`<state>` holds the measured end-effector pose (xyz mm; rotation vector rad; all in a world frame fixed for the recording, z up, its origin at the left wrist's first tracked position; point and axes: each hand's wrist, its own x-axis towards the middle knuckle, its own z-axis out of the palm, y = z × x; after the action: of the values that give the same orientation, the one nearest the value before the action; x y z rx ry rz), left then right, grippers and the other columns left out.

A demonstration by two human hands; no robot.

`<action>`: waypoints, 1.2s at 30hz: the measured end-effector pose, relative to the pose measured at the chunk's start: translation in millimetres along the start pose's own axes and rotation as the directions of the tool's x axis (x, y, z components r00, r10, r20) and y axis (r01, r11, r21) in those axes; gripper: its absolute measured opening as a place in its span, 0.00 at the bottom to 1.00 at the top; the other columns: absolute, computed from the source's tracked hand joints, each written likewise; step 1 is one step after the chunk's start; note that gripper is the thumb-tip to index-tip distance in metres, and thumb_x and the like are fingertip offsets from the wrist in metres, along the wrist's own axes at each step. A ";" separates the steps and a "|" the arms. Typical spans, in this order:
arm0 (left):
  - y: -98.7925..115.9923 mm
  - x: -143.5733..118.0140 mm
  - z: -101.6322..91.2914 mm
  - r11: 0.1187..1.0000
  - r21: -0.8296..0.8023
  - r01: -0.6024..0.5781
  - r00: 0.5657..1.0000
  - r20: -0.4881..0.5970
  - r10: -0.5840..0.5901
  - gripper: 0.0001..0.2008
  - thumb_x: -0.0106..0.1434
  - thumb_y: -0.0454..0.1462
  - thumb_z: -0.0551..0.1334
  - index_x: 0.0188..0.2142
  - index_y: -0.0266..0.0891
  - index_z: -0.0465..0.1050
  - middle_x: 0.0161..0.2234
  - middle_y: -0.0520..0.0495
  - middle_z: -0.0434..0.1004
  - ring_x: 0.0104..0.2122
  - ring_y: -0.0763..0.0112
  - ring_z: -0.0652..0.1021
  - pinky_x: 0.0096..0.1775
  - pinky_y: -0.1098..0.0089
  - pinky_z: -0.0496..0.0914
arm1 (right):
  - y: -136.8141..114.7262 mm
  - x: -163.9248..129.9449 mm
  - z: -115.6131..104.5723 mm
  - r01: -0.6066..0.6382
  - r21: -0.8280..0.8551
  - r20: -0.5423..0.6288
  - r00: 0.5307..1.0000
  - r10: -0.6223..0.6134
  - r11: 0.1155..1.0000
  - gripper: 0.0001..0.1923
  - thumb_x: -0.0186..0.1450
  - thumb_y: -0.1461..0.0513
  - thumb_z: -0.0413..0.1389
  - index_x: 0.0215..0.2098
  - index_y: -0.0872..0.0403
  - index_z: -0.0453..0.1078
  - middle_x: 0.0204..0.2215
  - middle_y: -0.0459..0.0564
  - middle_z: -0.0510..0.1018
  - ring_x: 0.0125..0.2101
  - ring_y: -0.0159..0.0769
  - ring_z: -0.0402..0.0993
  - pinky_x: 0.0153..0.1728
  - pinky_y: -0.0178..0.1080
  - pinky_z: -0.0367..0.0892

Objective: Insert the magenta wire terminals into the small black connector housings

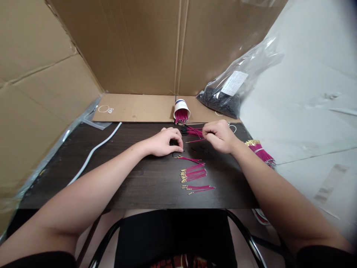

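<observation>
On the paper cup's (182,104) near side, I see the right hand (219,136) pinching a pink wire (196,140), probably keeping its far end free; the left hand's (167,142) fingers curl inward, their grip unclear. Loose wires (195,174) lie nearer still, handily.

Short black sleeves (41,259), bare forearms (108,180), black bottoms (173,236), and a dark red print (181,261) with pale patches

Room on table (150,186) left of wires (194,174); cup (182,104), bag (223,102) block rear.
</observation>
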<state>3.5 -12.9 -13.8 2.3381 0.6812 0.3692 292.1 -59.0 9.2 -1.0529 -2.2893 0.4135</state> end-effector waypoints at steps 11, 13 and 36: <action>-5.9 5.6 1.3 0.940 -0.337 0.057 0.992 -0.089 -0.092 0.12 0.69 0.44 0.69 0.39 0.36 0.80 0.38 0.46 0.82 0.38 0.67 0.78 0.46 0.62 0.72 | -1.3 -1.3 0.8 0.051 0.021 -0.057 0.997 -0.049 0.999 0.13 0.64 0.61 0.48 0.24 0.56 0.65 0.24 0.48 0.69 0.25 0.33 0.64 0.33 0.39 0.56; -8.4 6.8 1.8 0.929 -0.368 0.047 0.992 -0.093 -0.087 0.13 0.68 0.45 0.70 0.39 0.36 0.80 0.38 0.46 0.82 0.38 0.67 0.78 0.46 0.62 0.72 | 0.5 -1.1 2.3 0.096 0.027 -0.094 0.991 -0.093 0.995 0.12 0.64 0.62 0.48 0.24 0.57 0.66 0.24 0.47 0.69 0.25 0.32 0.63 0.32 0.38 0.56; -11.7 7.8 4.1 0.911 -0.411 0.038 0.989 -0.114 -0.093 0.14 0.68 0.45 0.72 0.40 0.35 0.80 0.38 0.45 0.83 0.38 0.68 0.78 0.46 0.63 0.72 | 4.6 -0.8 4.2 0.117 -0.027 -0.146 0.982 -0.120 0.993 0.12 0.65 0.63 0.49 0.25 0.57 0.67 0.24 0.46 0.69 0.25 0.31 0.64 0.31 0.38 0.57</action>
<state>7.3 -3.1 -24.0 1.9009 0.6701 0.5805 292.6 -56.9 3.3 -0.9186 -2.2134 0.2582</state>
